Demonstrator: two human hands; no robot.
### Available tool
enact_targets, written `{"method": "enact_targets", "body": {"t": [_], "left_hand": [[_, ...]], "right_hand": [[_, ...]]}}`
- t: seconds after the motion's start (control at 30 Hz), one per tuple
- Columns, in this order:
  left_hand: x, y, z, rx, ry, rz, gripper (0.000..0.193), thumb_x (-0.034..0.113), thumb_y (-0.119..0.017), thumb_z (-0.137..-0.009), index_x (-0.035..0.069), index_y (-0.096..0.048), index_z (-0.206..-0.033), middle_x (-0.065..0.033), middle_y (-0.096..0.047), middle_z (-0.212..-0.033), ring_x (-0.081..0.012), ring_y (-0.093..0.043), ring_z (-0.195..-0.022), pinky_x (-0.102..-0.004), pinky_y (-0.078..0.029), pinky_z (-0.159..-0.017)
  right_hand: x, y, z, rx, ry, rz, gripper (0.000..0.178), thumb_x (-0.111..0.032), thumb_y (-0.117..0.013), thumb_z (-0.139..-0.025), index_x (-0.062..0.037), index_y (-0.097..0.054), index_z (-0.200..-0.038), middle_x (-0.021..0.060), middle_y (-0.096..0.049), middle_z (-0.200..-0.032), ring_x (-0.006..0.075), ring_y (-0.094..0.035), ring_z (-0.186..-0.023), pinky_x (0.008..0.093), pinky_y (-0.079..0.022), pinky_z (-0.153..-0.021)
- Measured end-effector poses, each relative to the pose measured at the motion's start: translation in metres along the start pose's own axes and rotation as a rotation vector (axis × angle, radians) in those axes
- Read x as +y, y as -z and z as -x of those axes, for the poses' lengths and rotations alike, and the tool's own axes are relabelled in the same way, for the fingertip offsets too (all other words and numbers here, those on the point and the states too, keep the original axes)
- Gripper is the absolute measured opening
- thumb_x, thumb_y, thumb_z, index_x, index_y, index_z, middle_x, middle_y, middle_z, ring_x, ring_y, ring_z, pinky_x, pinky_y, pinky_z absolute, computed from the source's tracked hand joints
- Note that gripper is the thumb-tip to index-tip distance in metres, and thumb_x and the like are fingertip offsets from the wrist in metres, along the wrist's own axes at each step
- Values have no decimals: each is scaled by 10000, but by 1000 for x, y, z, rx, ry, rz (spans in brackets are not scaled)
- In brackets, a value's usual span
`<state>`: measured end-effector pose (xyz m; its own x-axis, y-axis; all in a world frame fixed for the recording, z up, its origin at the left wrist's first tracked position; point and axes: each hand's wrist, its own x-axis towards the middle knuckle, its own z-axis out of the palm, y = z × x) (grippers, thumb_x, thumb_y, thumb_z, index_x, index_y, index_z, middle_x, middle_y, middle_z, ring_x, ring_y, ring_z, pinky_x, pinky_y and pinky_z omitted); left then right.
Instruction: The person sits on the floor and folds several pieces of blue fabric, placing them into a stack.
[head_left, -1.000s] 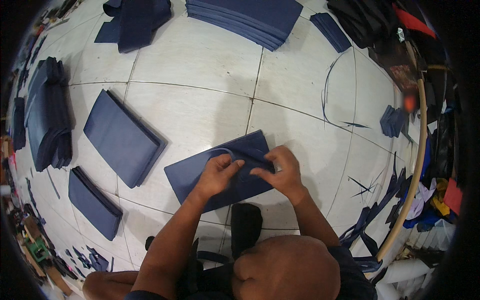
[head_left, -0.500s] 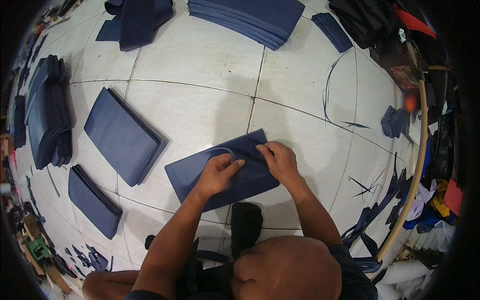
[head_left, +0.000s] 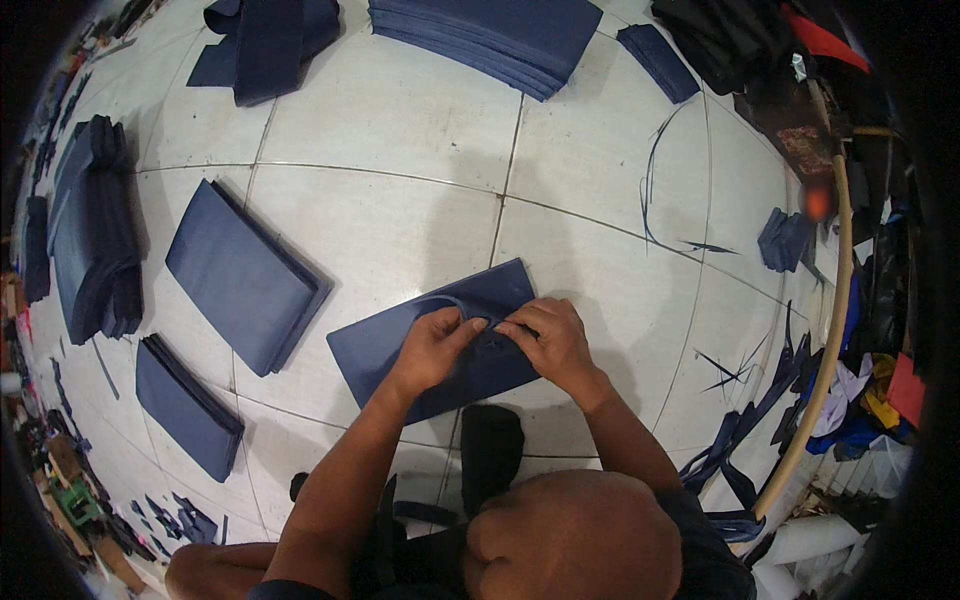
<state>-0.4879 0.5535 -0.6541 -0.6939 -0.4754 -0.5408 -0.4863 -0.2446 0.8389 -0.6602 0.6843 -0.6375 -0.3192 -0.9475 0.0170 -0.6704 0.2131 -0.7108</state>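
A rectangular navy blue sheet of fabric-like material lies slantwise on the tiled floor before me, possibly several layers thick. My left hand pinches an edge of it, which curls up in a bent fold between thumb and fingers. Close beside it, my right hand also pinches the material, fingertips almost meeting the left thumb. Exactly what lies between the right fingertips is partly hidden. To the left rests a stack of similar navy sheets, with a narrower stack nearer me.
A tall navy stack stands at far left; a broad layered pile lies at the far side. Thin offcuts are scattered on the right, inside a long curved wooden pole. My dark-covered foot is just below the sheet.
My right hand has moved left and slightly down, from the sheet's far right part to beside my left hand. My left hand stays nearly in place, still pinching.
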Motion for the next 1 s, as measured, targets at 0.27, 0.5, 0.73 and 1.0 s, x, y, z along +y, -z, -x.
{"method": "enact_targets", "body": {"t": [0.27,0.5,0.73,1.0], "left_hand": [[7,0,4,-37,38,117,374,276,-699,-956,74,-527,-692,64,-445,-652,-59,-390,-635,-282,-337,-541],[4,0,2,-12,88,84,366,278,-701,-954,66,-548,-698,53,-478,-673,-59,-407,-644,-282,-346,-545],[-1,0,0,-8,-8,33,388,288,-693,-958,69,-532,-681,52,-470,-641,-62,-406,-623,-280,-351,-534],[2,-2,4,-2,11,176,361,252,-709,-946,82,-536,-679,60,-478,-641,-54,-404,-611,-273,-341,-526]], "right_hand": [[10,-1,-23,-25,-317,5,295,-296,-641,-960,-20,-688,-870,132,-667,-814,308,-643,-766,437,-486,-696],[6,-3,-3,230,-180,-10,270,-299,-741,-882,-51,-665,-956,103,-662,-921,283,-641,-800,406,-484,-735],[2,1,-1,-33,-44,-33,265,-328,-730,-879,-73,-704,-812,65,-675,-799,268,-638,-773,397,-436,-769],[9,14,-17,-286,-280,-175,348,-318,-619,-980,-21,-676,-807,125,-657,-764,298,-625,-720,404,-450,-681]]}}
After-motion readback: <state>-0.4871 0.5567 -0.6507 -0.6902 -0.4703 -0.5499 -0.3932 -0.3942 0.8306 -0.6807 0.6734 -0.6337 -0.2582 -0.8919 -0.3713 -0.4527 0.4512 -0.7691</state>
